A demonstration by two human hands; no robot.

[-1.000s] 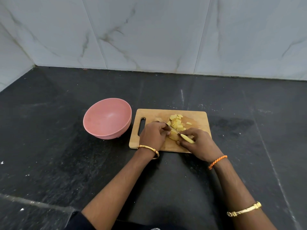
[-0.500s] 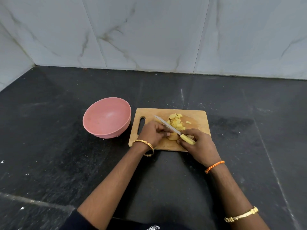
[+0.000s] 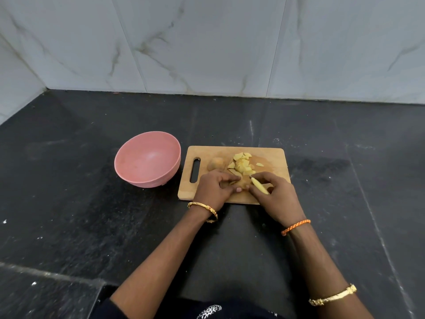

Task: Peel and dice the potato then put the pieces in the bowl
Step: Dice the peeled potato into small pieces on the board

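A wooden cutting board lies on the black counter with a heap of yellow potato pieces near its middle. A brownish potato piece sits by the board's handle slot. My left hand presses down on a potato slice at the board's near edge. My right hand grips a knife by its yellow handle; the blade is hidden between the hands. An empty pink bowl stands just left of the board.
A marble-tiled wall rises behind the counter and along the left corner. The black stone counter spreads wide on all sides of the board and bowl. Bangles and an orange thread band sit on my wrists.
The knife blade, earlier raised over the left hand, has come down and is out of sight. My left hand shifted nearer, uncovering the brownish piece by the handle slot.
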